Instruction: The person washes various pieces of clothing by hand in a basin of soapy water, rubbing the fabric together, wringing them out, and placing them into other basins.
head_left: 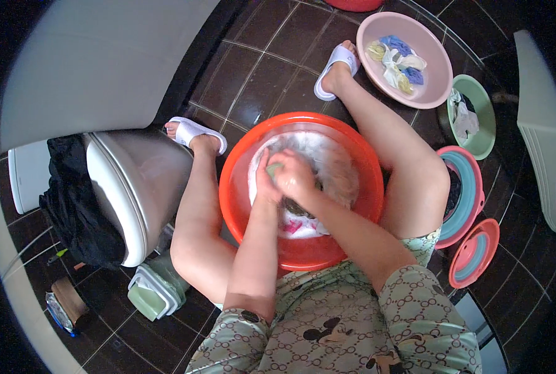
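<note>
Posture: left hand [263,182] pointing away from the body, its fingers laid along one side of a pale green lump [274,168]; right hand [295,177] wet, bent over the same piece from the other side. Both are pressed together about it, above the middle of a red basin [228,187]; the individual fingertips are too blurred to tell. Left forearm [253,249] nearly straight; right forearm [359,234] slanting inward across the near rim.

Basin contents: white suds [337,165]; a white cloth with pink patches [294,225]; something dark under the right wrist, largely hidden by it.

In the way: one bare leg [197,215] and the other [409,156], closing in the basin on either side; two pale slippers, left [193,132] and right [337,65].

To the right, from where I stand: pink basin [439,65] with blue, white and yellow fabrics [395,59]; green basin [487,118] with fabric; pink-and-blue basin [470,187]; smaller coral basin [490,240].

To the left: curved white fixture [147,168], black cloth [78,199] hanging beside it; stacked grey and green containers [150,296] on dark floor tiles [246,103].
</note>
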`<state>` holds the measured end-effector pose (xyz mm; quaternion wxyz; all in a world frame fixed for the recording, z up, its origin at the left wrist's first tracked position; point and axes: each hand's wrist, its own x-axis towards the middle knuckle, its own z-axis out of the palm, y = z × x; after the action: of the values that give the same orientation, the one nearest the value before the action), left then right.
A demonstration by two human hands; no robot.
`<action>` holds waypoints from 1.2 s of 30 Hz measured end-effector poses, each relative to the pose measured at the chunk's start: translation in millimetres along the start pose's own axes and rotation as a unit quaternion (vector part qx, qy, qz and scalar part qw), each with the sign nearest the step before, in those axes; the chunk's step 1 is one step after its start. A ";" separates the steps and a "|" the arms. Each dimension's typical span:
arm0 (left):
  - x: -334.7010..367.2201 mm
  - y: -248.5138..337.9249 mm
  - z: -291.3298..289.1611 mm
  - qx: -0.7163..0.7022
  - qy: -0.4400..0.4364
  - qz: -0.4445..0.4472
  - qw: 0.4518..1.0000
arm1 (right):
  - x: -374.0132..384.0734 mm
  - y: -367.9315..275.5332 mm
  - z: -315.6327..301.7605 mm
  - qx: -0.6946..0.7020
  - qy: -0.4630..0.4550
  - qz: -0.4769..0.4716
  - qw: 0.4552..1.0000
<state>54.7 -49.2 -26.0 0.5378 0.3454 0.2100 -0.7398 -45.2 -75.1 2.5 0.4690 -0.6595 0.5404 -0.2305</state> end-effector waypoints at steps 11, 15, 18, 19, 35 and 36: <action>-3.4 0.2 -12.8 0.088 -0.076 0.168 0.979 | -32.0 -55.3 -37.2 -0.036 0.070 -0.139 0.987; -27.7 -43.2 51.9 0.109 0.090 0.186 0.972 | 3.3 -3.1 -36.5 -0.015 0.100 -0.014 0.995; -31.0 -41.6 39.8 0.092 0.095 0.175 0.976 | 16.8 6.9 -38.9 -0.063 0.038 0.047 0.996; -33.5 -39.4 38.3 0.091 0.095 0.175 0.976 | 19.3 7.5 -40.6 -0.064 0.037 0.047 0.996; 48.6 -33.0 -52.5 0.588 0.307 0.054 0.746 | 44.4 124.0 2.8 -0.130 -0.272 0.056 0.952; 62.9 -34.8 -58.8 0.592 0.297 0.047 0.747 | 48.4 137.7 3.5 -0.220 -0.271 0.102 0.932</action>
<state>27.2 -38.4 -114.1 0.1696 0.8065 -0.1375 -0.5495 -95.8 -115.5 -128.3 0.4622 -0.7245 0.4943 0.1309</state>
